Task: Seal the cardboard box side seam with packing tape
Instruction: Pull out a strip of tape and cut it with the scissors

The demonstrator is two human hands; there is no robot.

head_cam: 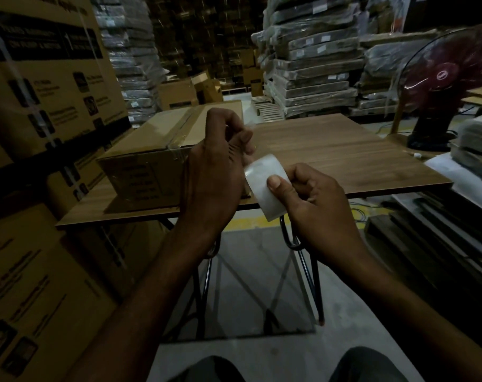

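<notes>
We hold the tape roll [264, 186] in the right hand [314, 205], thumb pressed on it; the left hand [215, 172] seemingly pinches the freed end. The box [151, 161] sits on the tabletop [344, 150] just beyond. Next, we judge: draw tape to the seam.

The table [330, 150] consists of a wood-grain top on black metal legs. One cardboard box [146, 166] lies flat on it, directly behind the left hand [215, 172] (clear tape crosses its top). The tabletop extends beyond the right hand [314, 199].
</notes>
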